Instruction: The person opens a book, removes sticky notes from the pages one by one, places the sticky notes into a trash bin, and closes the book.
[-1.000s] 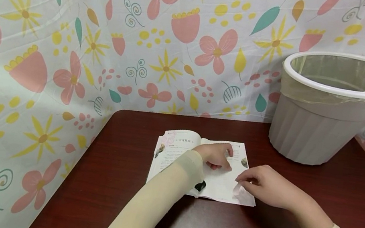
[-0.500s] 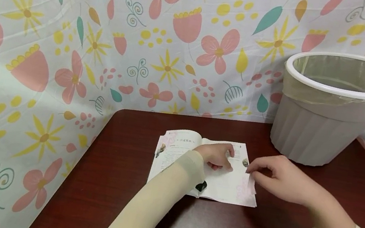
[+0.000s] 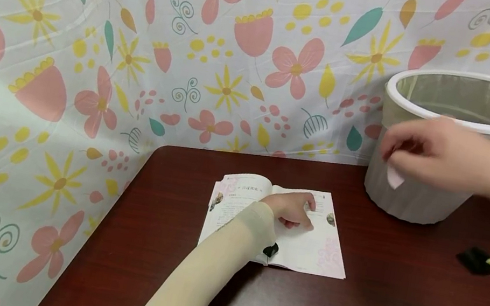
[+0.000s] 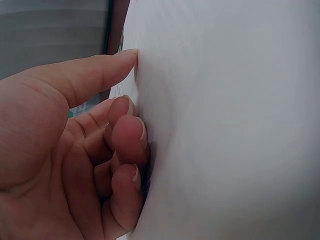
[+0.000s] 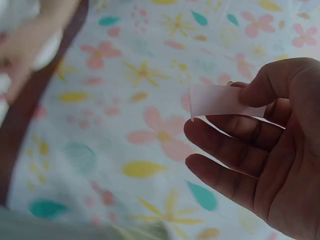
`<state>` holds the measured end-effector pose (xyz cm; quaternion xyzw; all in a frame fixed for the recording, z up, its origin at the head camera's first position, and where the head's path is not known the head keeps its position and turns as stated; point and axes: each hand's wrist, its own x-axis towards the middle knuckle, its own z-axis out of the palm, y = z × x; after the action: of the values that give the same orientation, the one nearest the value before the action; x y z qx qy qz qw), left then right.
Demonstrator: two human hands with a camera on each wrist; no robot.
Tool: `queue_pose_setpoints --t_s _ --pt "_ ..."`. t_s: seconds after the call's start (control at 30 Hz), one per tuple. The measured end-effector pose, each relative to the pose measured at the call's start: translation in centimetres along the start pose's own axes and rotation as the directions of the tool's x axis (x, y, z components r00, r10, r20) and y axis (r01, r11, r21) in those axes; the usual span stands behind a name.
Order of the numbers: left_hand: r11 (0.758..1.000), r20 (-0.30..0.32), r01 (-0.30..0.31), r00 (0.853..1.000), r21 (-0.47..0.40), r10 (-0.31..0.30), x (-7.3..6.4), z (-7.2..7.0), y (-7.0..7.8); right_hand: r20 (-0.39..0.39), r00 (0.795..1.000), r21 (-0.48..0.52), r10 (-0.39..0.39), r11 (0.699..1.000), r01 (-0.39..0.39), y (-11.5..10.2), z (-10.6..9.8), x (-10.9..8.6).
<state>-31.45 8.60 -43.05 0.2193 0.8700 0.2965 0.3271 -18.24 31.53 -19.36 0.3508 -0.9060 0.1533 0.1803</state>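
An open book [image 3: 313, 255] with printed pages lies on the dark red table. My left hand [image 3: 290, 207] rests on its right page; in the left wrist view the thumb and loosely bent fingertips press against the white paper [image 4: 235, 125]. Raised off to the right, my right hand [image 3: 442, 152] pinches a small pale strip of paper [image 3: 394, 178] in front of the waste bin [image 3: 408, 201]. The right wrist view shows the strip [image 5: 215, 101] between thumb and forefinger, with the other fingers spread below it.
The grey bin has a white rim [image 3: 399, 99] and a clear plastic liner; it stands at the table's back right. A flower-printed cloth [image 3: 239, 103] hangs behind and to the left of the table [image 3: 167, 205].
My right hand has come off the book's right edge and risen to the right, up to the bin, carrying the paper strip away from the page. The left hand stays in place.
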Motion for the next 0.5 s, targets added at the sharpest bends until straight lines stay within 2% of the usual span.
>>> queue_pose_setpoints --t_s 0.1,0.27,0.37,0.5 --pt "1.0 0.006 -0.001 1.0 -0.013 0.001 0.1 -0.1 0.0 -0.02 0.995 -0.078 0.101 0.992 -0.102 0.8 -3.1 1.8" --pt "1.0 0.011 -0.01 1.0 -0.014 0.01 0.3 -0.1 0.0 -0.075 0.961 -0.085 0.267 0.958 -0.273 3.4 -7.4 4.9" --pt "1.0 0.015 -0.016 1.0 -0.017 0.016 0.4 0.0 0.0 -0.123 0.951 -0.032 0.284 0.957 -0.29 5.8 -9.3 6.5" --pt "0.999 0.021 -0.019 1.0 -0.028 0.019 0.5 0.2 0.0 -0.113 0.944 -0.015 0.311 0.949 -0.314 9.5 -11.0 8.3"
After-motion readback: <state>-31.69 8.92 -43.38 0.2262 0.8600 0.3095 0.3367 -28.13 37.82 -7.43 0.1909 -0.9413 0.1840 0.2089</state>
